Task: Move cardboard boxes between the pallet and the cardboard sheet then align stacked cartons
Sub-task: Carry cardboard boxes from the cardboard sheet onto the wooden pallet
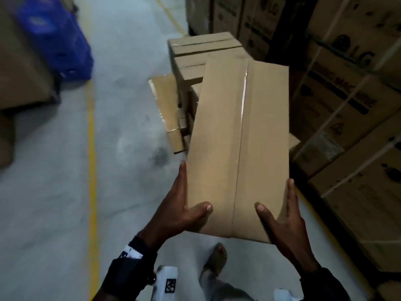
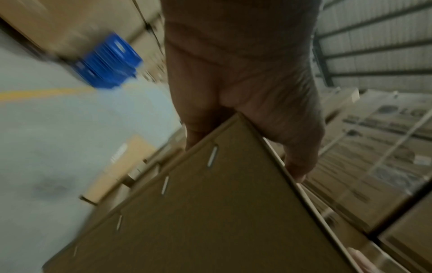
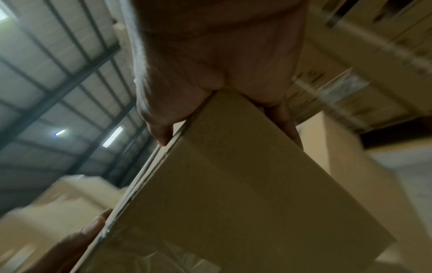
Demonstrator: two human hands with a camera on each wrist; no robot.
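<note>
Gripping a taped cardboard box (image 1: 236, 148) by its near corners, left hand (image 1: 180, 211) and right hand (image 1: 284, 222) fingers clasp it.

"LG" on stacked carton (image 1: 355, 55)

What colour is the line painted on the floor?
Yellow; the floor line shows best in the head view.

Open floor (image 1: 54, 203) left — printed cartons (image 1: 351, 131) wall off the right.
</note>
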